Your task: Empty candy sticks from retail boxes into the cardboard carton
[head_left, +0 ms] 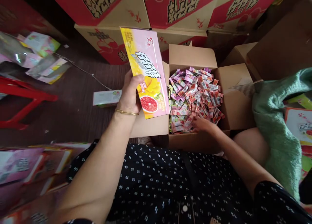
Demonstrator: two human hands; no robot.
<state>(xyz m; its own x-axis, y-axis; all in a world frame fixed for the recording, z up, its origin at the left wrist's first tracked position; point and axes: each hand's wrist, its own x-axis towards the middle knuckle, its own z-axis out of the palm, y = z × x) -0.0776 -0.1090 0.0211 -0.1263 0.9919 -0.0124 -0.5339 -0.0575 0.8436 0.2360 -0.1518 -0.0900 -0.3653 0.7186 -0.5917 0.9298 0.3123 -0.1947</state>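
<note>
My left hand (133, 92) grips a flat-looking pink and yellow candy box (148, 74) by its left edge, thumb on the printed front with fruit pictures. The box is held up, tilted, beside an open cardboard carton (192, 56). Inside the carton lies a heap of small candy packets (195, 87), purple, green and mostly red-pink. My right hand (201, 124) reaches over the carton's near edge into the heap. Its fingers curl round some reddish packets near the front; the fingertips are partly hidden among them.
Large red and brown cartons (180, 9) are stacked behind. Green sacking (275, 100) hangs at the right. A red stool (21, 103) stands at the left, near wrapped packs (41, 59). A white box (107, 98) lies on the dark floor; more printed boxes (21, 165) are at lower left.
</note>
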